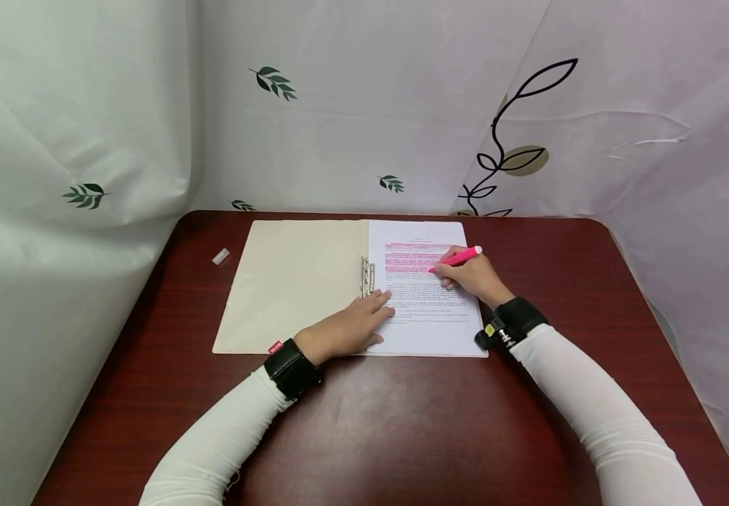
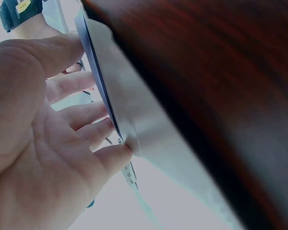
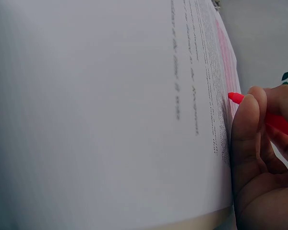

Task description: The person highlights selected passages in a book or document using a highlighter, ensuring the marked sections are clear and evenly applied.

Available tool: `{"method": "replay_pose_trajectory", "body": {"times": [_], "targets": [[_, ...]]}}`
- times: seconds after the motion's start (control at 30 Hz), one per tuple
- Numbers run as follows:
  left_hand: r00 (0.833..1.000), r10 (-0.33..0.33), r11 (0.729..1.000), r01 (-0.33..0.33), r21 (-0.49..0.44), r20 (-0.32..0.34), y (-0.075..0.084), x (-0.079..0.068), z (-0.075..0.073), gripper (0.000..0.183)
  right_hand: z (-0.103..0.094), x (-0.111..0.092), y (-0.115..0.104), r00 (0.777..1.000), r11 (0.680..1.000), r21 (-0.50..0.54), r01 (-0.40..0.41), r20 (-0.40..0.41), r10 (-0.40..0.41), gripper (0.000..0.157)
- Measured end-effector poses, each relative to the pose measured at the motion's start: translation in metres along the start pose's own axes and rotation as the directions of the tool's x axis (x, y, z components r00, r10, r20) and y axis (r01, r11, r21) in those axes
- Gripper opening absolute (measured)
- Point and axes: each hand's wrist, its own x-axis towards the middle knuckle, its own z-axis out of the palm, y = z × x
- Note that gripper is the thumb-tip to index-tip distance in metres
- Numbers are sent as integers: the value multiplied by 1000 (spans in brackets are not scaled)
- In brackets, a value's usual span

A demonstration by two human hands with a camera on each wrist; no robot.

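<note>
A pink highlighter (image 1: 462, 256) is pinched between the thumb and fingers of my right hand (image 1: 480, 275), its tip at a line of text on the printed sheet (image 1: 430, 337). Pink strokes cover the upper lines of that sheet; the lower lines are plain black print. The paper lies on the right side of an open cream folder (image 1: 295, 281). My left hand (image 1: 345, 330) rests with spread fingers on the sheet's lower left, just below the metal clip (image 1: 367, 275) at the fold. In the right wrist view, the highlighter's red-looking tip (image 3: 234, 97) sticks out past the fingertips.
A small white cap-like piece (image 1: 221, 256) lies on the dark red wooden table (image 1: 453, 436), left of the folder. White fabric (image 1: 339, 126) with leaf prints hangs behind the table's far edge and along both sides.
</note>
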Motion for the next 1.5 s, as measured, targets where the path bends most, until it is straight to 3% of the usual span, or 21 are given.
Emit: {"method": "replay_pose_trajectory", "body": {"times": [0.43, 0.93, 1.5], "targets": [[1000, -1, 1000, 1, -6, 7, 0, -1, -1, 54, -4, -1, 3, 999, 999, -31, -42, -10, 42, 27], [1000, 4, 1000, -4, -16, 2, 2, -3, -2, 54, -9, -4, 9, 999, 998, -59, -35, -30, 33, 28], [1000, 4, 1000, -4, -17, -3, 1, -2, -2, 54, -19, -6, 15, 999, 1000, 4, -16, -29, 16, 31]]}}
